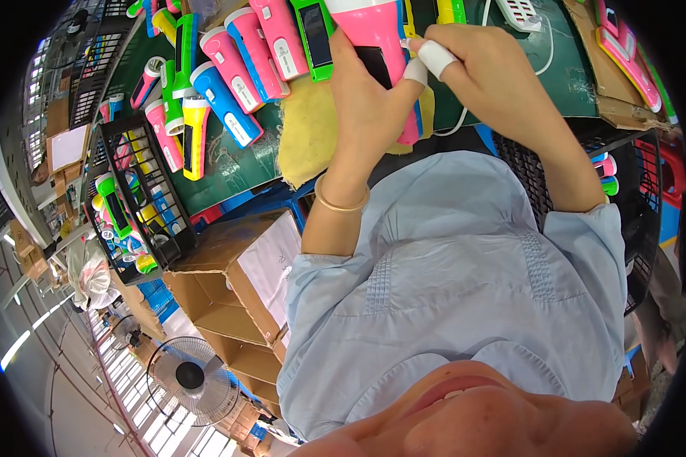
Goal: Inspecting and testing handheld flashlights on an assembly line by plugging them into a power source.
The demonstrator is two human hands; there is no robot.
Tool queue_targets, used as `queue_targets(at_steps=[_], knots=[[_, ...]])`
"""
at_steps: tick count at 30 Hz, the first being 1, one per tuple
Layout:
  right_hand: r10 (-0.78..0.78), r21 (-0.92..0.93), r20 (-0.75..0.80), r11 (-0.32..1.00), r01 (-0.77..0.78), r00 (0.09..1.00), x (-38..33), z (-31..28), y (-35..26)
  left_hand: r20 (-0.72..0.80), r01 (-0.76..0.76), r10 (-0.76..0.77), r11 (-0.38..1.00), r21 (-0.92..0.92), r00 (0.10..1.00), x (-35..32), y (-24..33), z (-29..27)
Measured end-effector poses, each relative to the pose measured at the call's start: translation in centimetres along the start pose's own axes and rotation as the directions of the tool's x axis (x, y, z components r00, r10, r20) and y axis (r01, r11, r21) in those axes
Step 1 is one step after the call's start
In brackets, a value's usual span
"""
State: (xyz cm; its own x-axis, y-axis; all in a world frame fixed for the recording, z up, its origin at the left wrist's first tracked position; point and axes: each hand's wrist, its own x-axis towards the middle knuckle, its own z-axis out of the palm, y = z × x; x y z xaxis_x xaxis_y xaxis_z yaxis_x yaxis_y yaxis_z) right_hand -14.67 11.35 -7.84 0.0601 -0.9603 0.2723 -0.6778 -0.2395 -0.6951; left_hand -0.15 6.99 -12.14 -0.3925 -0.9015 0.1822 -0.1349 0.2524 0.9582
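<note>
L hand [366, 95] grips pink flashlight [377, 34] body, fingers wrapped; R hand [484, 65] just beside it, taped fingertips [437, 55] pinching its edge.

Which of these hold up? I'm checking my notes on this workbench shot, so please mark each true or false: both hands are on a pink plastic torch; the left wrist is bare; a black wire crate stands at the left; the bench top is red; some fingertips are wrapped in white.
1. Both hands are on the pink plastic torch. True: the left hand grips its body and the right hand touches its side.
2. The left wrist is bare. False: it wears a thin gold bangle.
3. A black wire crate stands at the left. True: it holds more coloured torches.
4. The bench top is red. False: it is dark green.
5. Some fingertips are wrapped in white. True.
</note>
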Motion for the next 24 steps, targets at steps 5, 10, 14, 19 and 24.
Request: queue_targets(at_steps=[5, 10, 14, 19, 24], knots=[[-0.044, -0.101, -0.011, 0.994, 0.043, 0.999, 0.5, 0.6, 1.9, -0.065, -0.234, 0.275, 0.901, 0.365, 0.959, 0.3, 0.1, 0.5], [-0.054, -0.033, -0.068, 0.998, 0.052, 0.996, -0.6, 0.0, 0.8, -0.078, -0.243, 0.278, 0.922, 0.300, 0.957, -0.2, 0.9, 1.1], [-0.047, -0.045, 0.002, 0.998, 0.047, 0.999, 0.1, -0.7, 0.9, -0.103, -0.176, 0.215, 0.937, 0.301, 0.971, 0.0, 0.5, 1.3], [-0.066, -0.189, 0.037, 0.979, 0.072, 0.997, 0.3, -0.8, 0.8, -0.145, -0.065, 0.095, 0.977, 0.201, 0.985, -0.3, 1.4, 1.5], [0.015, 0.029, 0.079, 0.999, -0.017, 0.997, 0.9, -0.3, 0.6, -0.155, 0.044, -0.039, 0.999, 0.030, 0.987, -0.5, 1.6, 1.1]])
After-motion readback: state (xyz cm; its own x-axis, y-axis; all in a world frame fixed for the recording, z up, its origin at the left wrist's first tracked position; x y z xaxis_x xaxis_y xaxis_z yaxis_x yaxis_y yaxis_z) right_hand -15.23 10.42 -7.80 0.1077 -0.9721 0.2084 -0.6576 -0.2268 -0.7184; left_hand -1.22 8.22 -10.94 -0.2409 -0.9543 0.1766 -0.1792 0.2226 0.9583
